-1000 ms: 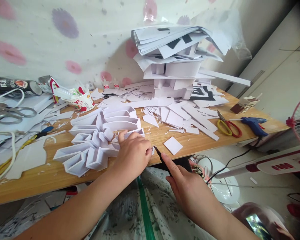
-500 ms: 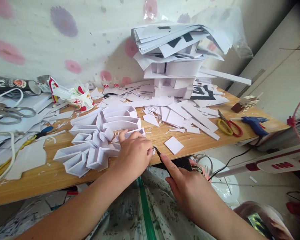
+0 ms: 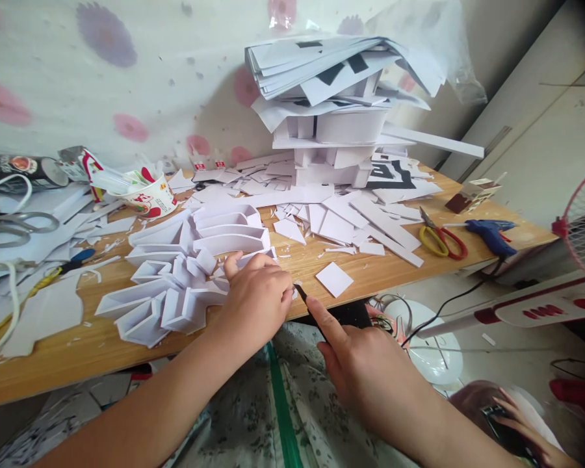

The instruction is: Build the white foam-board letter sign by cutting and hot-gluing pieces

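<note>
My left hand (image 3: pixel 258 300) rests curled on the right end of a white folded paper model (image 3: pixel 185 273) that lies on the wooden table (image 3: pixel 78 351) near its front edge. The fingers press down on the paper's edge. My right hand (image 3: pixel 358 370) grips a thin black knife (image 3: pixel 306 304), index finger stretched along it. The blade tip touches the paper just right of my left fingertips. A loose white square of paper (image 3: pixel 335 279) lies to the right of the tip.
A tall stack of white paper and foam pieces (image 3: pixel 331 110) stands at the back. Yellow-red scissors (image 3: pixel 439 239) and a blue glue gun (image 3: pixel 490 233) lie right. A paper cup (image 3: pixel 149 195) and grey scissors (image 3: pixel 10 222) sit left. A fan (image 3: pixel 582 227) stands at right.
The knife tip has crept a little up and left, closer to my left fingers. The view has shifted slightly; my left hand stays on the paper.
</note>
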Demonstrator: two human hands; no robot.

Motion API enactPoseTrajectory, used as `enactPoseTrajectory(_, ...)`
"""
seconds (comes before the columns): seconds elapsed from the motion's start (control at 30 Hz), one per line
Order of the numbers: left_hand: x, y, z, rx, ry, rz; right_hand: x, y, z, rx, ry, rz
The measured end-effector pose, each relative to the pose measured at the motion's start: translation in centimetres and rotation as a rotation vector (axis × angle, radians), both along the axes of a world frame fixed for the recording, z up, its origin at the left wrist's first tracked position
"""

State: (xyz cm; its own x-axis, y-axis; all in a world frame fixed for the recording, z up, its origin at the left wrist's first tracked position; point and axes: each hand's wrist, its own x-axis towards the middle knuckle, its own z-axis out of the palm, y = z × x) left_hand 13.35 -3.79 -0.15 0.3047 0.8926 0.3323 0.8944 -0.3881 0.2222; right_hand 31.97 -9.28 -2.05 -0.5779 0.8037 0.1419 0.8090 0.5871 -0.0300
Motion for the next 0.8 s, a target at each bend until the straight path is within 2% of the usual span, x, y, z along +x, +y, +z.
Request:
enactPoseTrajectory(0.3,0.0,0.2,-0.2,-0.019,-0.031,0.019,-0.5,-0.4,0.2,0.058,-0.097,-0.009)
enactPoseTrajectory(0.47,0.0,0.2,-0.2,-0.016,-0.049,0.024,-0.5,-0.5,-0.5,0.052,-0.089,-0.014)
enactPoseTrajectory(0.6,0.1,0.2,-0.2,-0.016,-0.050,0.034,-0.6,-0.4,-2.0,0.072,-0.065,-0.013)
enactPoseTrajectory(0.8,0.0,0.0,-0.3,-0.011,-0.050,0.045,-1.0,-0.4,-5.3,0.160,0.072,-0.022)
